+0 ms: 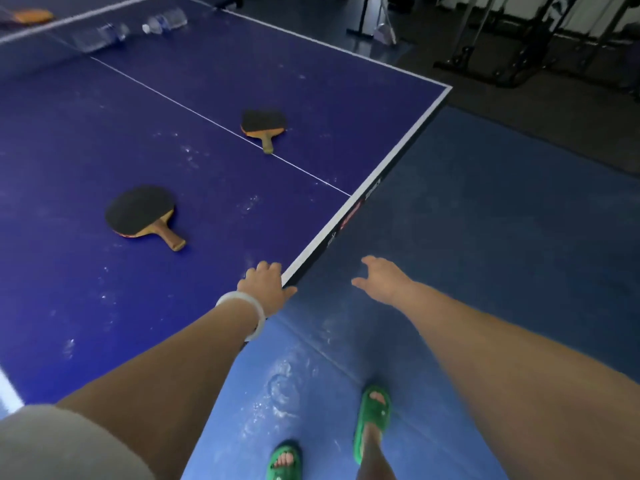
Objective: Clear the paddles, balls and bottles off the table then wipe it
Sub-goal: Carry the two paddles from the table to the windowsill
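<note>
Near paddle (pixel 140 211): flat on the table (pixel 86 306), black face up, ahead and left of both hands. Its long axis is diagonal, blade far-left, handle pointing back-right toward the near edge. That puts the handle on the hand side.

Left hand (pixel 265 289) is the nearer one. It sits at the table's edge, fingers loosely bent on the top, thumb out over the rim, holding nothing. White bangle (pixel 247 311) on that wrist.

Right hand (pixel 381 277) is off the table over the blue floor (pixel 485 271), fingers spread, empty. It would have to cross over, so my call is a left-hand grab at the handle.

Far paddle (pixel 264 124): further up, right of the first, lying across the white centre line with its handle toward the person. Needs a lean or a step.

Two clear bottles (pixel 166 20) (pixel 100 36) lie on their sides by the net, well out of reach; can't tell their fill. Orange item (pixel 33 16) beyond is too blurred to ID.

No balls, bin or cloth in view. Nothing cleared yet.
</note>
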Demonstrator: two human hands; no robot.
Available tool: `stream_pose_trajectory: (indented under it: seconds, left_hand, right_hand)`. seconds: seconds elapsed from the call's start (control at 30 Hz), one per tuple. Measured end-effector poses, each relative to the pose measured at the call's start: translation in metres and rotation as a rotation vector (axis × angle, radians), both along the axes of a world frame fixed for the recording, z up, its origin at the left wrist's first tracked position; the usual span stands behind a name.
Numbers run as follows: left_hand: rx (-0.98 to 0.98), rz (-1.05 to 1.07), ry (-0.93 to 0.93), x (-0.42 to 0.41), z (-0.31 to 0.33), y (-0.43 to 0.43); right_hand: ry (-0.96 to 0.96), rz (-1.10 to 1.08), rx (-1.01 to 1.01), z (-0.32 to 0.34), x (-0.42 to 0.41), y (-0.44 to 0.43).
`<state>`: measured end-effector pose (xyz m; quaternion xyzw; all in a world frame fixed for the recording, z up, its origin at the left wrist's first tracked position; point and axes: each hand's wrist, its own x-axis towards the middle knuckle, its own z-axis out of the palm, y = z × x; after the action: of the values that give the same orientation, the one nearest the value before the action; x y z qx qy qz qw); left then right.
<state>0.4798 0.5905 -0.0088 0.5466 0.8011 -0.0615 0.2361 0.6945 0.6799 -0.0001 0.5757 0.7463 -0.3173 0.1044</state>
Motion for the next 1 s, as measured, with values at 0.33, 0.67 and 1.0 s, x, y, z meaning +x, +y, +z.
stream_pose_trajectory:
  seconds: [0.33, 0.67, 1.0]
  left_hand:
    - [0.006, 0.409, -0.024, -0.012, -0.003, 0.052]
    - [0.041, 0.519, -0.014, -0.075, -0.019, 0.120]
    - [0.001, 0.654, -0.025, -0.127, -0.064, 0.206]
  right_hand:
    - [0.028, 0.374, -0.036, -0.010, -0.078, 0.134]
    - [0.037, 0.418, -0.001, -0.025, -0.163, 0.209]
    - [0.077, 0.303, 0.069, -0.045, -0.227, 0.292]
